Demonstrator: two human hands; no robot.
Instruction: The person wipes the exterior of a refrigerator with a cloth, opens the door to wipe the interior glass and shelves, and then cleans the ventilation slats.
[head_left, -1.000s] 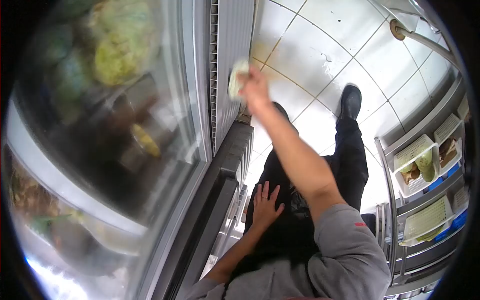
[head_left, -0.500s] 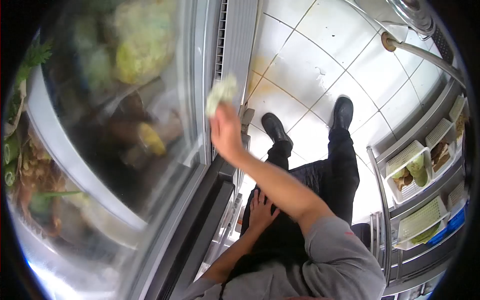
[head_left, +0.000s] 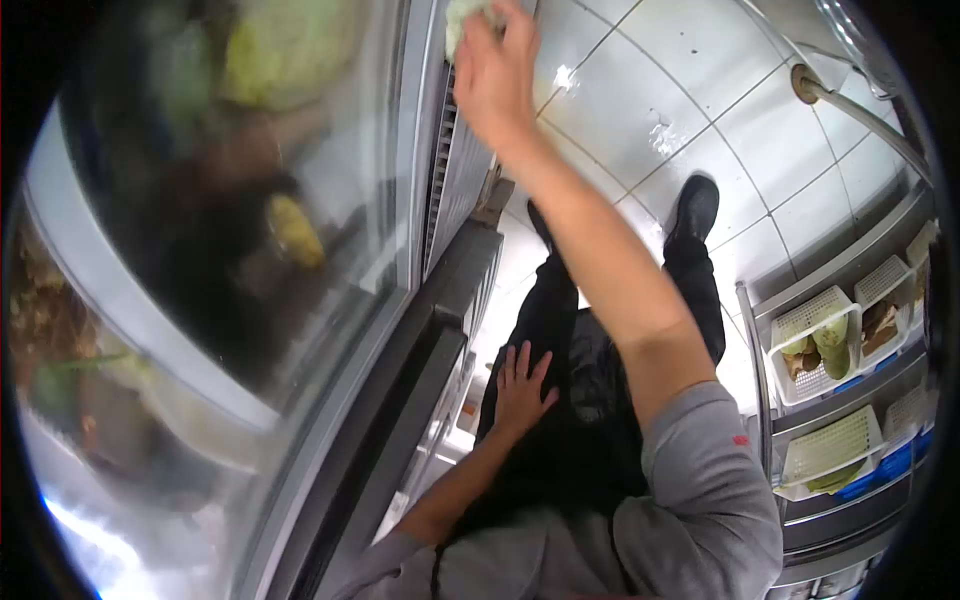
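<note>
My right hand (head_left: 497, 85) is at the top of the view, fingers closed on a crumpled pale cloth (head_left: 458, 28). The cloth is at the metal frame (head_left: 412, 130) of a glass-fronted display fridge, above its vent grille; part of it is hidden behind my fingers. My left hand (head_left: 520, 395) lies flat on my dark-clothed thigh with the fingers spread, holding nothing. Through the fridge glass (head_left: 340, 180) I see blurred produce, including a yellow-green leafy mass (head_left: 285, 55) and a yellow piece (head_left: 295, 232).
White floor tiles (head_left: 640, 100) with wet-looking patches lie beyond my black shoes (head_left: 697, 205). On my right, a metal rack (head_left: 760, 400) holds white perforated baskets (head_left: 812, 318) with vegetables. A curved metal pipe (head_left: 865, 115) runs across the upper right.
My right hand has moved up and away along the fridge edge with the cloth. My left hand stays on my thigh. The whole view has shifted slightly.
</note>
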